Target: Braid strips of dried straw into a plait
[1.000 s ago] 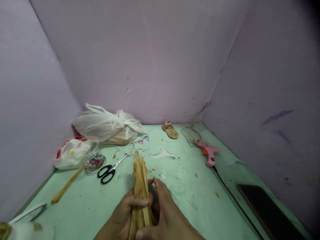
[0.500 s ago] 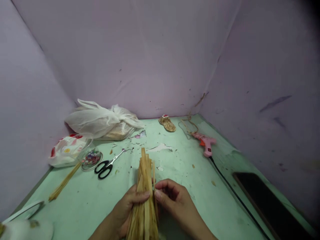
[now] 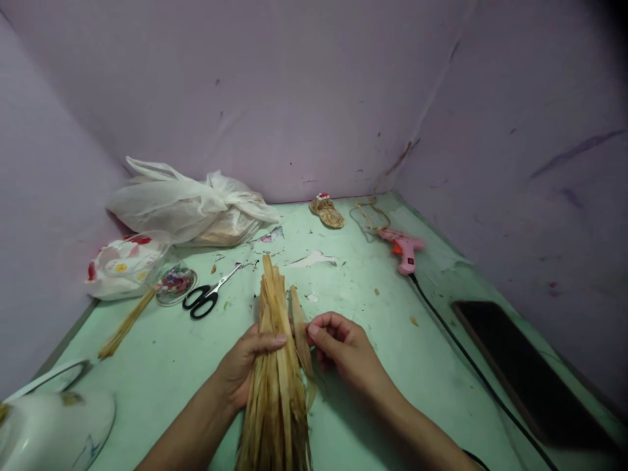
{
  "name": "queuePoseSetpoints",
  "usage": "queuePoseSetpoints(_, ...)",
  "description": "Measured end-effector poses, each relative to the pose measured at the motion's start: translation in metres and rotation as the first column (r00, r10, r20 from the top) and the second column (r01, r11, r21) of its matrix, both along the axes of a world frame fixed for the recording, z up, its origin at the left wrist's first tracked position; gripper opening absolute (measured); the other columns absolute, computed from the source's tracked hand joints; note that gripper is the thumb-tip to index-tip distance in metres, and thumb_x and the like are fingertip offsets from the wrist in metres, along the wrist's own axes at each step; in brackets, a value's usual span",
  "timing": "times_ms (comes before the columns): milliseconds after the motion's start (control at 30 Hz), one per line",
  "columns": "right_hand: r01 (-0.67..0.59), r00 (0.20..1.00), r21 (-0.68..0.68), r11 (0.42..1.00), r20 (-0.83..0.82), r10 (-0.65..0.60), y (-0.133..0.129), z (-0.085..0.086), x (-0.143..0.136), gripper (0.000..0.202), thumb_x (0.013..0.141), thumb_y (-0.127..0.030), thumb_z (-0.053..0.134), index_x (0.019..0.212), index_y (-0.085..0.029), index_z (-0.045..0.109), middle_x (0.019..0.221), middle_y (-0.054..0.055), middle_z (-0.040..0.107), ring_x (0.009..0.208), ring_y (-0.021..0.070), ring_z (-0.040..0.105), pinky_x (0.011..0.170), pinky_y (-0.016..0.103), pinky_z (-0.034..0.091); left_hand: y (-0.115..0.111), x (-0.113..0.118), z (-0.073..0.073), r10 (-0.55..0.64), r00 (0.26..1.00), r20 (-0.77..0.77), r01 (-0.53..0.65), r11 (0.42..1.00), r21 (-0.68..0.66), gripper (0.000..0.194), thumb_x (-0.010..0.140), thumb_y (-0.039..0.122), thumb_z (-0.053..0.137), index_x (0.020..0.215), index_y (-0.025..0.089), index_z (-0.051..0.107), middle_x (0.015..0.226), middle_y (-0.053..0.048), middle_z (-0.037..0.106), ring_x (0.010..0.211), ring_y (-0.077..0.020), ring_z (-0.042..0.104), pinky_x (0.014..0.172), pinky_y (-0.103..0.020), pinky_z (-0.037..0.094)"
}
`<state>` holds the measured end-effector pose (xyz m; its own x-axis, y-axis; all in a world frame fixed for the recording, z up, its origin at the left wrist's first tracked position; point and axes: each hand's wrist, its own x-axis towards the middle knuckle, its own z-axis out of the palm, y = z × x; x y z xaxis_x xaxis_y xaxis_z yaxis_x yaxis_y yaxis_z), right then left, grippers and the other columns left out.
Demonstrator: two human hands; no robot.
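A thick bundle of dry, yellowish-brown leaf strips [image 3: 275, 379] stands upright in front of me, its cut ends pointing away. My left hand [image 3: 252, 356] is wrapped round it from the left, the thumb lying across the front. At the bundle's right side, my right hand [image 3: 338, 343] pinches the edge of one dry leaf strip [image 3: 300, 320] between thumb and forefinger. That strip stands slightly apart from the bundle at its upper end. The left fingers behind the bundle are mostly hidden.
Scissors [image 3: 206, 297], a dish of beads [image 3: 176, 281], a thin straw bundle [image 3: 126, 325] and a tissue pack [image 3: 125, 265] lie left. Behind are a white plastic bag [image 3: 186, 209] and a woven slipper [image 3: 328, 212]. A pink glue gun [image 3: 406, 252] and a phone [image 3: 530, 373] lie right.
My right hand has drawn one strip outward, away from the bundle's right side. The view has tilted down, so the table items sit higher. My left hand keeps its grip.
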<state>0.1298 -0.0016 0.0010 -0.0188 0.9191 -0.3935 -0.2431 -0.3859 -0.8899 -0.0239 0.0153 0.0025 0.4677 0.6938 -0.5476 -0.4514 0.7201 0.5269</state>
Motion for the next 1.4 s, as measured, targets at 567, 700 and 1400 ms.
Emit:
queuePoseSetpoints(567, -0.121, 0.978, -0.076, 0.99, -0.181, 0.106, -0.001, -0.002, -0.005, 0.037, 0.061, -0.046, 0.069, 0.07, -0.011, 0.058, 0.052, -0.002, 0.051, 0.047, 0.0079, 0.048, 0.048, 0.023, 0.043, -0.002, -0.005, 0.012, -0.206, 0.978, -0.018, 0.207, 0.973, 0.104, 0.036, 0.06, 0.006, 0.057, 0.096, 0.008, 0.056, 0.075, -0.011, 0.067, 0.064, -0.0228, 0.065, 0.052, -0.03, 0.052)
queuePoseSetpoints(700, -0.041, 0.989, -0.101, 0.994, -0.145, 0.026, -0.001, -0.002, -0.008, 0.033, 0.057, -0.04, 0.071, 0.063, -0.014, 0.052, 0.049, -0.002, 0.054, 0.043, 0.0086, 0.048, 0.046, 0.024, 0.042, 0.001, -0.013, 0.019, -0.213, 0.976, -0.049, 0.217, 0.97, 0.112, 0.033, 0.062, 0.006, 0.056, 0.094, 0.01, 0.056, 0.076, -0.011, 0.067, 0.064, -0.0226, 0.065, 0.052, -0.03, 0.051)
queuePoseSetpoints(1400, -0.066, 0.985, -0.116, 0.991, -0.166, 0.046, -0.007, -0.004, -0.019, 0.06, 0.046, -0.027, 0.078, 0.099, -0.01, 0.057, 0.098, 0.016, 0.06, 0.073, 0.0193, 0.06, 0.057, 0.032, 0.05, 0.032, -0.08, 0.035, 0.34, 0.073, -0.938, 0.575, 0.754, 0.318, 0.073, 0.068, 0.044, 0.055, 0.129, 0.01, 0.037, 0.133, -0.018, 0.043, 0.122, -0.0342, 0.037, 0.1, -0.042, 0.027)
